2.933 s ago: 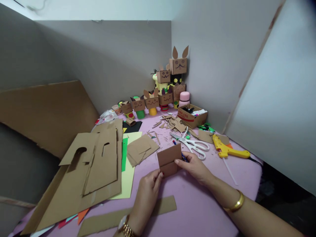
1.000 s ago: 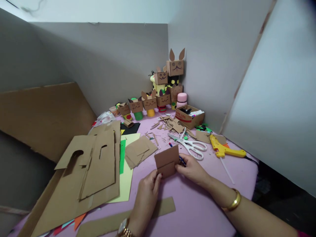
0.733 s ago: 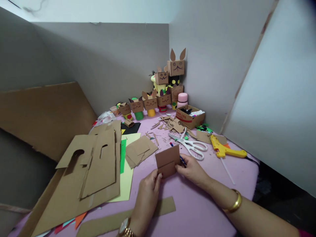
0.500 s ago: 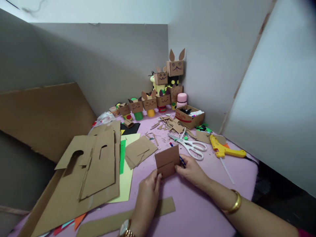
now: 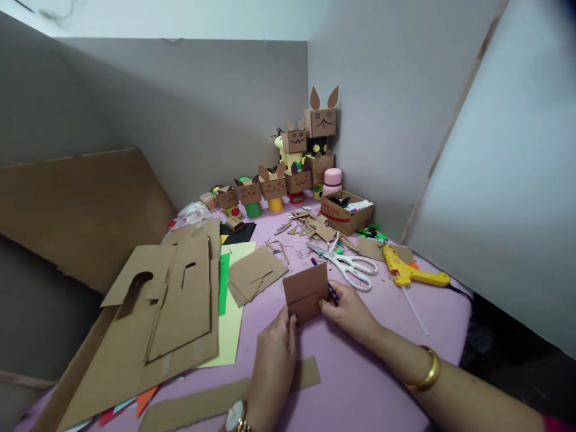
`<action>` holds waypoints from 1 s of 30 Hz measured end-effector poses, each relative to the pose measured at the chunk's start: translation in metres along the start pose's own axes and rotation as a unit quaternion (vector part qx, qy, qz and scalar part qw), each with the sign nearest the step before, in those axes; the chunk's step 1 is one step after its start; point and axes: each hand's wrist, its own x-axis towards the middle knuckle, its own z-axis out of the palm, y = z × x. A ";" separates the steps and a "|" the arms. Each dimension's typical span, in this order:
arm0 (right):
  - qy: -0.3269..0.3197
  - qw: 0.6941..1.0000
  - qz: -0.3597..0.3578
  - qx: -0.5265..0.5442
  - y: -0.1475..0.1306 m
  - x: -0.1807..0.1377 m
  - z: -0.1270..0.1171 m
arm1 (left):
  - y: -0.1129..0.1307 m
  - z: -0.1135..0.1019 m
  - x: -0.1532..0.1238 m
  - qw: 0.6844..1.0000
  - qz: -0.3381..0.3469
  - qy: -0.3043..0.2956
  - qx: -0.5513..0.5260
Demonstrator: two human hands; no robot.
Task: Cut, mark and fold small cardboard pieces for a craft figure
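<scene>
A small rectangular piece of cardboard (image 5: 306,285) with a line or crease across it is held up above the pink tabletop between both hands. My left hand (image 5: 278,342) pinches its lower left corner. My right hand (image 5: 345,306) grips its right edge, and a dark blue patterned pen (image 5: 332,293) is tucked in the same hand, its red-and-blue end showing above the cardboard. White-handled scissors (image 5: 348,264) lie just beyond the right hand. Under my left forearm rests a long cardboard strip (image 5: 193,406).
Large cardboard sheets (image 5: 180,312) cover the left side, over yellow paper (image 5: 231,342). Cut cardboard squares (image 5: 256,273) lie mid-table. A yellow glue gun (image 5: 411,273) is at the right. Behind are cardboard scraps (image 5: 319,227), a small box (image 5: 344,215) and several cardboard animal figures (image 5: 273,188).
My left hand has shifted slightly to the right along the cardboard's lower edge. The right hand keeps its grip, and the view has moved very little.
</scene>
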 end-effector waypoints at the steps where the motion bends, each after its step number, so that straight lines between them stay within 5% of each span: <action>1: 0.002 1.000 0.000 -0.002 0.000 0.000 0.000 | 0.000 0.001 0.000 1.000 0.000 0.001 0.003; 30: -0.013 0.999 -0.025 -0.021 -0.005 -0.005 0.002 | -0.010 -0.004 0.000 0.998 -0.028 0.005 -0.054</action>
